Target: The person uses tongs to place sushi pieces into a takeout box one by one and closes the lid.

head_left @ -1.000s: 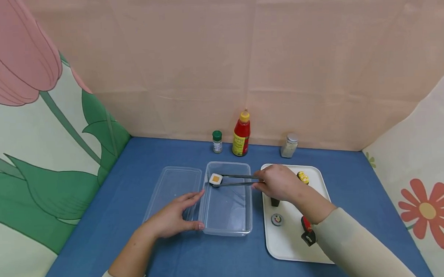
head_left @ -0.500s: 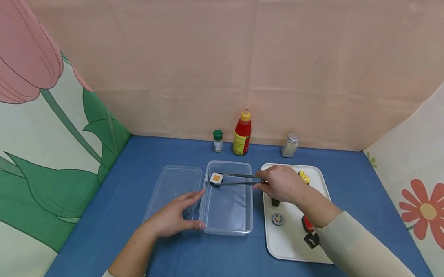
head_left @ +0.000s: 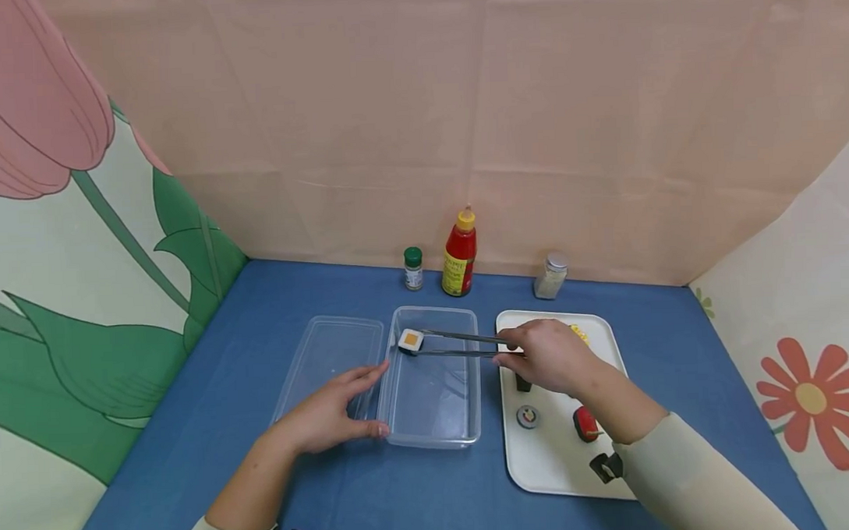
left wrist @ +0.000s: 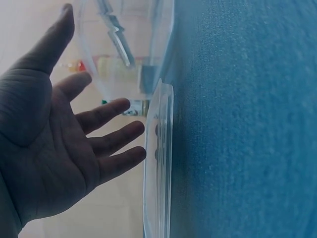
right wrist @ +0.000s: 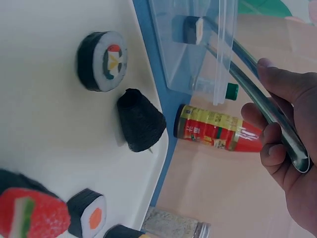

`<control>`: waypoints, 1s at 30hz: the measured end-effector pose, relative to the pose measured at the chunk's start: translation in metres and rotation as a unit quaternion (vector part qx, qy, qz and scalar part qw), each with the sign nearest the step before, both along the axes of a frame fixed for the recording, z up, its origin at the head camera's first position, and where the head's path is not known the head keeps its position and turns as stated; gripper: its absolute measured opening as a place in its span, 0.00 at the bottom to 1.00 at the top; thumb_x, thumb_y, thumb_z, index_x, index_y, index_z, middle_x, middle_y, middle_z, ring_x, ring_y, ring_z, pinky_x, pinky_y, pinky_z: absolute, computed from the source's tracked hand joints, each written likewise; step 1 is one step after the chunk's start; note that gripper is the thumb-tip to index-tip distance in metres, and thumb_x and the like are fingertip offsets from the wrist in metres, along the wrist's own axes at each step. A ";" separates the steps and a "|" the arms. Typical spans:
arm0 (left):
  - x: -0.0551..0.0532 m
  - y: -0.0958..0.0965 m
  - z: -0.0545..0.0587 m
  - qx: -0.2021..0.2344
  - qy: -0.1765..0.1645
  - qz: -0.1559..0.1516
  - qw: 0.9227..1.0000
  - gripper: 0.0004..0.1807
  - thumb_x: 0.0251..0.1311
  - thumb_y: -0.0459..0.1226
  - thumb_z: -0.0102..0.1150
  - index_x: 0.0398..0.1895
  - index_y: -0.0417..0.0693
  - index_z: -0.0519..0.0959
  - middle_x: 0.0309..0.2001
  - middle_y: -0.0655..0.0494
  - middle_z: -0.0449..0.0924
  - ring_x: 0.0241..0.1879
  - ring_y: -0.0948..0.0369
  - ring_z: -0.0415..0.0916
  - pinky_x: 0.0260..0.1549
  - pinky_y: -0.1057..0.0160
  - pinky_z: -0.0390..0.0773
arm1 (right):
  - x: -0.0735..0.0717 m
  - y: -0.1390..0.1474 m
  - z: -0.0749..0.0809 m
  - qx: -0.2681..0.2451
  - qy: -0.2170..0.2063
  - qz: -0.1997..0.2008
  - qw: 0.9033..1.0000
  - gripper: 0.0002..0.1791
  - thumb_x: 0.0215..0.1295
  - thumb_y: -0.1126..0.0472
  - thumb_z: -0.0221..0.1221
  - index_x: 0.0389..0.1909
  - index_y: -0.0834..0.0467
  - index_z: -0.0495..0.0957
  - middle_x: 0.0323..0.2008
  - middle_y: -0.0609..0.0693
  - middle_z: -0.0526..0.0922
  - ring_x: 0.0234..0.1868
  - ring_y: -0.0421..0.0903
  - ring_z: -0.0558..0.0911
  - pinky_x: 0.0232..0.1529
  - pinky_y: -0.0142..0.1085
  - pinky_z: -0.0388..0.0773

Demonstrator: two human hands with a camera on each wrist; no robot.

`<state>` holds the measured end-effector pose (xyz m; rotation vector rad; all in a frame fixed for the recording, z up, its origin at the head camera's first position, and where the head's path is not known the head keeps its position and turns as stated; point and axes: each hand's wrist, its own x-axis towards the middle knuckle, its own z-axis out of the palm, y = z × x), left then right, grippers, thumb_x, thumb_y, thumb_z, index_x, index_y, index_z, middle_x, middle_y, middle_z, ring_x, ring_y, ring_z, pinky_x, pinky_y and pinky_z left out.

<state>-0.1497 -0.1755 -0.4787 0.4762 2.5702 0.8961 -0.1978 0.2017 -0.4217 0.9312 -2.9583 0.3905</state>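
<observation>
My right hand (head_left: 550, 358) grips metal tongs (head_left: 463, 354) reaching left into a clear plastic container (head_left: 437, 420). At the tongs' tips, one on each side, a square sushi roll (head_left: 411, 341) with white rice and an orange centre sits in the container's far left corner. Dark seaweed wraps its side, seen through the container wall in the right wrist view. My left hand (head_left: 334, 412) has its fingers spread, index fingertip and thumb right at the container's left side, over the clear lid (head_left: 336, 346). In the left wrist view its palm (left wrist: 54, 148) holds nothing.
A white tray (head_left: 544, 471) on the right bears a round sushi roll (head_left: 528, 416), a dark seaweed cone (right wrist: 141, 120), a red-topped sushi (head_left: 586, 423) and other pieces. Behind stand a green-capped jar (head_left: 414, 268), a red sauce bottle (head_left: 459, 254) and a shaker (head_left: 551, 276).
My right hand has shifted slightly right, and the tongs' arms stand a little farther apart near it. The sushi roll stays in the container's corner; my left hand has not visibly moved.
</observation>
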 end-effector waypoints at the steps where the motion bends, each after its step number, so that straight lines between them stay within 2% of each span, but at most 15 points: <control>1: 0.000 0.000 0.000 0.000 0.000 0.000 1.000 0.57 0.51 0.65 0.74 0.83 0.67 0.57 0.79 0.47 0.59 0.77 0.38 0.55 0.66 0.30 0.63 | 0.001 0.002 -0.001 -0.001 0.002 -0.002 1.000 0.21 0.65 0.46 0.71 0.52 0.54 0.88 0.36 0.44 0.90 0.32 0.39 0.83 0.37 0.38 0.82; 6: -0.001 0.001 0.000 -0.001 0.000 -0.004 1.000 0.57 0.51 0.65 0.73 0.83 0.68 0.57 0.79 0.47 0.59 0.77 0.38 0.55 0.66 0.30 0.63 | 0.010 0.012 -0.002 -0.011 0.023 -0.012 1.000 0.19 0.65 0.47 0.72 0.50 0.54 0.88 0.35 0.44 0.90 0.30 0.38 0.82 0.34 0.37 0.80; 9: -0.002 0.001 -0.001 0.001 0.000 -0.005 1.000 0.57 0.51 0.65 0.73 0.83 0.68 0.56 0.79 0.47 0.58 0.77 0.38 0.55 0.66 0.30 0.63 | 0.015 0.018 -0.002 -0.021 0.038 -0.016 0.999 0.19 0.64 0.49 0.73 0.50 0.55 0.88 0.35 0.43 0.89 0.30 0.38 0.82 0.35 0.38 0.80; 18: -0.001 0.000 -0.001 0.007 0.004 -0.008 1.000 0.55 0.53 0.61 0.75 0.83 0.67 0.57 0.80 0.47 0.57 0.77 0.38 0.55 0.67 0.30 0.62 | 0.024 0.033 -0.009 -0.043 0.072 -0.007 0.996 0.20 0.61 0.50 0.75 0.49 0.57 0.88 0.34 0.44 0.90 0.33 0.46 0.87 0.35 0.41 0.82; 24: -0.001 0.001 0.000 0.000 0.000 -0.002 1.000 0.55 0.53 0.61 0.75 0.83 0.69 0.57 0.80 0.48 0.57 0.77 0.38 0.55 0.67 0.30 0.62 | 0.033 0.042 -0.011 -0.053 0.086 -0.012 0.995 0.20 0.60 0.50 0.76 0.49 0.57 0.89 0.33 0.43 0.90 0.31 0.41 0.85 0.32 0.38 0.81; 30: -0.001 0.002 0.000 -0.002 -0.002 0.000 1.000 0.55 0.54 0.61 0.75 0.83 0.68 0.57 0.80 0.48 0.57 0.77 0.39 0.54 0.67 0.30 0.62 | 0.040 0.050 -0.009 -0.066 0.067 -0.025 0.995 0.20 0.61 0.50 0.75 0.50 0.57 0.89 0.33 0.42 0.90 0.29 0.35 0.80 0.28 0.33 0.78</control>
